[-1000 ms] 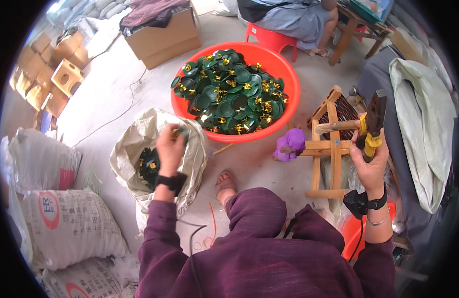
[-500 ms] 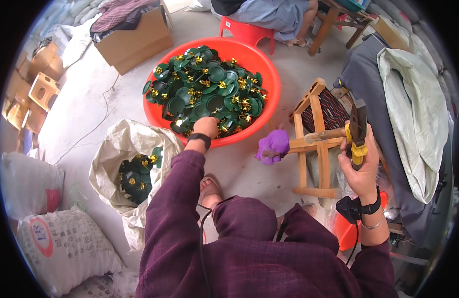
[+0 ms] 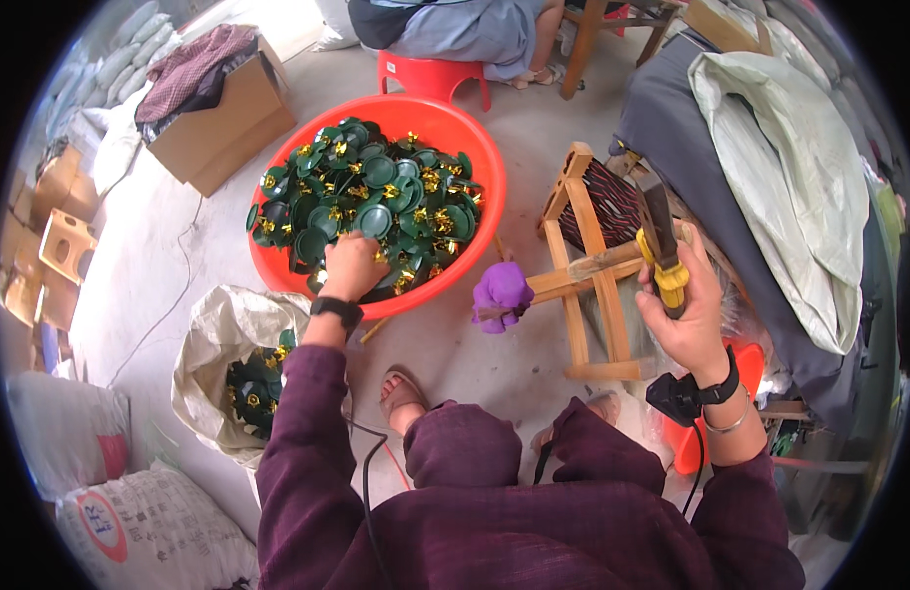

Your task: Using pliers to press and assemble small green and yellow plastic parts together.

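Head view looks straight down on someone seated low, knees forward, with everything set within arm's reach. The left hand [image 3: 354,265] lies down in the red basin [image 3: 475,157], fingers curled into the heap of dark green discs with gold centres [image 3: 366,202]; whether it has closed on one piece or is only touching the pile I cannot tell, since the knuckles hide the fingertips. The basin sits just ahead of the knees, so a short stretch of the arm gets to it. Beside the left knee a white woven sack [image 3: 219,344] stands with its mouth rolled open, more of the same green pieces showing inside. The right hand [image 3: 686,315] is wrapped firmly around the yellow handle of a blade tool [image 3: 662,246], held upright and kept off to the side by a small wooden frame [image 3: 588,270]. A purple lump [image 3: 501,290] sits on the end of that frame's crossbar, facing the seated person.
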The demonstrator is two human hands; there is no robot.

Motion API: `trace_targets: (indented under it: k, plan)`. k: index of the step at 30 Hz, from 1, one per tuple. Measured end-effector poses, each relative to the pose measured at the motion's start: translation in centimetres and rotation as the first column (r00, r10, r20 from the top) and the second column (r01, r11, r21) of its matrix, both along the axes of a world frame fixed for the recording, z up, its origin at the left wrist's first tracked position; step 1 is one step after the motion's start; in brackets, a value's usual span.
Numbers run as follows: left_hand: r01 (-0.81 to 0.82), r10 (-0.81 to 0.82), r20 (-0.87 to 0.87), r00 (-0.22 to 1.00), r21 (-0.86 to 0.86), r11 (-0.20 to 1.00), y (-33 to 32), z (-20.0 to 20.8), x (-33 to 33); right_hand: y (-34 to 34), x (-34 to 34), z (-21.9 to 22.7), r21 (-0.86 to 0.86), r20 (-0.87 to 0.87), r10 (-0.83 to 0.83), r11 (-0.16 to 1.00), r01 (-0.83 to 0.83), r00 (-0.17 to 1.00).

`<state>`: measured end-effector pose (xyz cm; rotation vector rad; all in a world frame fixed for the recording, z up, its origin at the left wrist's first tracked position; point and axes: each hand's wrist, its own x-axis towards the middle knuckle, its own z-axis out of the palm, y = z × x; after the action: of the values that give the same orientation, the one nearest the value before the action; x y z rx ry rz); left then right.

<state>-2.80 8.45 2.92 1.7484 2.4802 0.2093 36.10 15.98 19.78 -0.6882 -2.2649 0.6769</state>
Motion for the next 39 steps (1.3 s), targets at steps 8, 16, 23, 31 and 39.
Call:
trace_targets:
  k: [8,16,23,31,39]
  plan:
    - [0.137,-0.532,0.54,0.652,0.606,0.783,1.0,4.3,13.1,-1.0,-3.6,0.3,-0.026,-0.147,0.08,0.996,-0.084,0.986]
    - [0.136,-0.456,0.53,0.715,0.534,0.834,1.7,2.7,15.0,-0.1,-5.8,-1.6,0.094,-0.054,0.229,0.97,-0.223,0.972]
    - [0.125,-0.576,0.423,0.7,0.721,0.682,2.4,2.7,16.5,-0.5,-6.2,-2.3,0.08,0.014,0.264,0.961,-0.265,0.964]
    - [0.186,-0.556,0.41,0.723,0.659,0.729,2.9,1.0,16.3,-0.2,-2.5,7.3,0.32,0.019,0.018,0.947,-0.023,1.0]
    - [0.11,-0.493,0.438,0.752,0.654,0.749,2.7,0.8,16.1,-1.1,-1.0,-1.1,0.503,0.401,-0.265,0.864,0.031,0.877]
